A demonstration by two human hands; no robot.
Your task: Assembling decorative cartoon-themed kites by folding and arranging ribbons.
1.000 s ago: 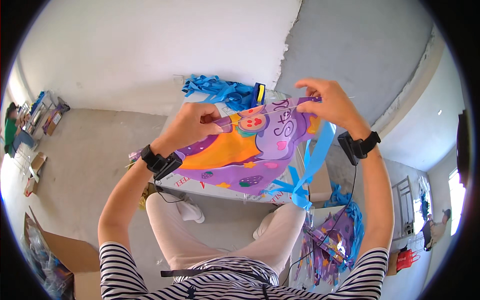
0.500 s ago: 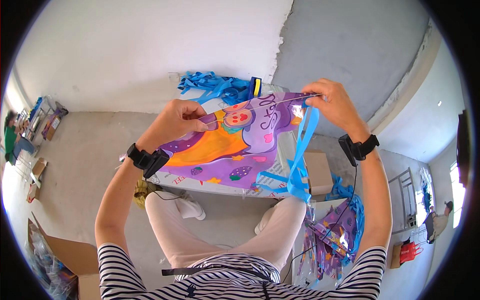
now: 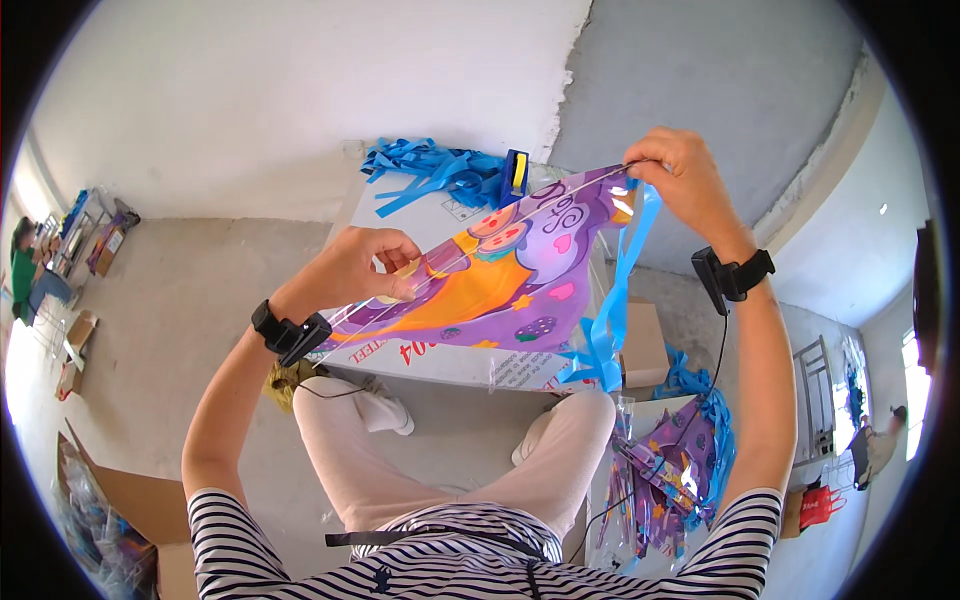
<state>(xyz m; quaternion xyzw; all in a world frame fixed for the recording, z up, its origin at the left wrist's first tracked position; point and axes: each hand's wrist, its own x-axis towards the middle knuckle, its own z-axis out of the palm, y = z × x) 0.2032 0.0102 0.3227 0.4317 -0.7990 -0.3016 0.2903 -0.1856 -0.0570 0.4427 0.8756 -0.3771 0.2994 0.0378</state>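
A purple kite (image 3: 560, 290) of printed film, with orange, pink and yellow patterns, is held up slantwise before me. My right hand (image 3: 685, 180) pinches its upper right corner, where thin pale rods meet the film. Lower down, my left hand (image 3: 355, 265) has thumb and fingers closed on the kite's upper edge near the rods. Part of that edge is hidden by the left fingers. From below my right hand hangs a light blue ribbon tail (image 3: 625, 275), its loops bunched near the table edge.
Under the kite stands a white printed board table (image 3: 430, 362). Blue ribbons (image 3: 430, 165) and a blue-yellow tape dispenser (image 3: 514, 178) lie at its back. More kites (image 3: 680, 470) are piled by my right knee. A cardboard box (image 3: 642, 343) stands right; another box (image 3: 130, 500) is lower left.
My right hand has risen and moved right with the kite's corner, while my left hand has dropped slightly. The kite now slants more steeply, and the ribbon tail has shifted right.
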